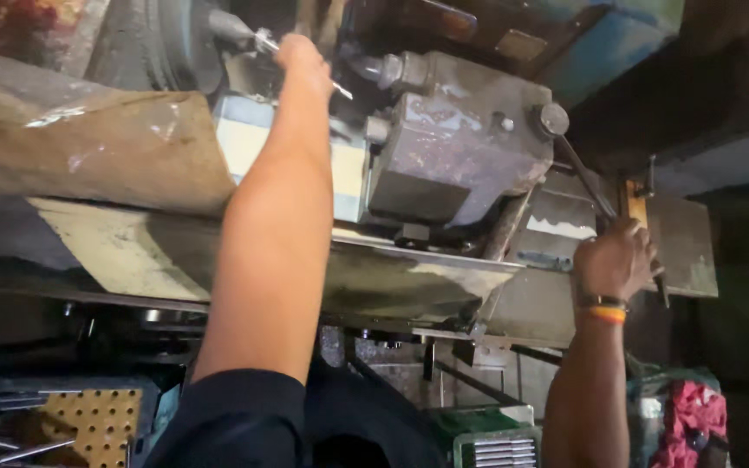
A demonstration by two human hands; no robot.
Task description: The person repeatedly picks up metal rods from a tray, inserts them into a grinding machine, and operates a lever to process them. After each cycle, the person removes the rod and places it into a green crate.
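Dim workshop surroundings frame a large, worn metal machine [444, 147] with a grey, oil-stained body and a sloping sheet-metal tray [132, 251] running beneath it.

Left hand [302, 59]: raised to the upper part of the machine, arm fully extended, fingers closed around a slim shiny metal rod [340, 89]. One end of the rod shows to the left of the hand, near a dark round part of the machine; the other end pokes out to the right of the knuckles. A dark sleeve [244, 416] covers the upper arm.

Right hand [615, 258]: closed around the lower end of a long dark lever [584, 180]. The lever rises at a slant to a round knob [553, 119] on the right side of the machine body. A black and orange band [604, 309] sits on the wrist.

Lower area: a yellow perforated board [101, 420] sits at the lower left, with thin metal bars lying just beside it. A green box [478, 433] with a ribbed front stands at the bottom centre. A red and pink cloth [695, 416] lies at the lower right, near the right forearm. The two hands are well apart, one at each side of the machine body.
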